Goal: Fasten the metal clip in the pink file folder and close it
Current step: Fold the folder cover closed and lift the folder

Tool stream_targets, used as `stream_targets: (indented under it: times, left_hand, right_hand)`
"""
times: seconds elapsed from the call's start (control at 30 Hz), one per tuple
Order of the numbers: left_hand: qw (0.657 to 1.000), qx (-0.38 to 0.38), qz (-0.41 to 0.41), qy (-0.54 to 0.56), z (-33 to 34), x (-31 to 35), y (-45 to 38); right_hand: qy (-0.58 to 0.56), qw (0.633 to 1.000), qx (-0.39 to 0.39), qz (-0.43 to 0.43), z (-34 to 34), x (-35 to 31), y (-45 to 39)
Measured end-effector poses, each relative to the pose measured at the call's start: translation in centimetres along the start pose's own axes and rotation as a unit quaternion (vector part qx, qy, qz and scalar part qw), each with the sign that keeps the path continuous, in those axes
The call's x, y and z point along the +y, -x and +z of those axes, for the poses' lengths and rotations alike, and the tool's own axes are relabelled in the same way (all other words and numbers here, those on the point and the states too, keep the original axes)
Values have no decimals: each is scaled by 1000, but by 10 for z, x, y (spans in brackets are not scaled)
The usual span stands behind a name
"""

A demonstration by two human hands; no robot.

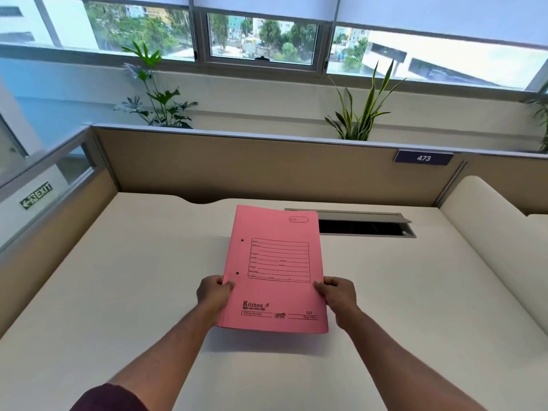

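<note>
Closed pink folder point(275, 268) sits between both grips over the worktop point(118, 292): left hand point(214, 293) pinches its left edge, right hand point(338, 295) pinches its right edge

- folder point(275, 271) closed, over middle of desk point(118, 292), near edge raised
- left hand point(214, 295) on its left edge, right hand point(339, 296) on its right
- cable slot point(364, 226) behind folder, to the right
- partition point(267, 167) behind desk
</note>
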State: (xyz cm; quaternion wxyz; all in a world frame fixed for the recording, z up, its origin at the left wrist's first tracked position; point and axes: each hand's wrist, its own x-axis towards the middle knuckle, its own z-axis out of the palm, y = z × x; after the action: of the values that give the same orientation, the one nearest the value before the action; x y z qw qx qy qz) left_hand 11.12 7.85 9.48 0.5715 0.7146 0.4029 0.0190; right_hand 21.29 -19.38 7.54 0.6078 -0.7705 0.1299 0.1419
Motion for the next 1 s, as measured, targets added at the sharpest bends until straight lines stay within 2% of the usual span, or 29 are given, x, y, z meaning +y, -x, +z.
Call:
stream_targets:
  times: [0.47, 0.8, 1.0]
  left_hand:
    - [997, 26, 19, -71, -37, 48, -126]
    - [992, 35, 18, -122, -35, 53, -212]
    - [987, 31, 38, -156, -31, 47, -237]
  right_hand:
    - [123, 992, 15, -17, 93, -67, -85]
    - [182, 983, 28, 2, 149, -76, -150]
    - [223, 974, 39, 9, 162, -66, -170]
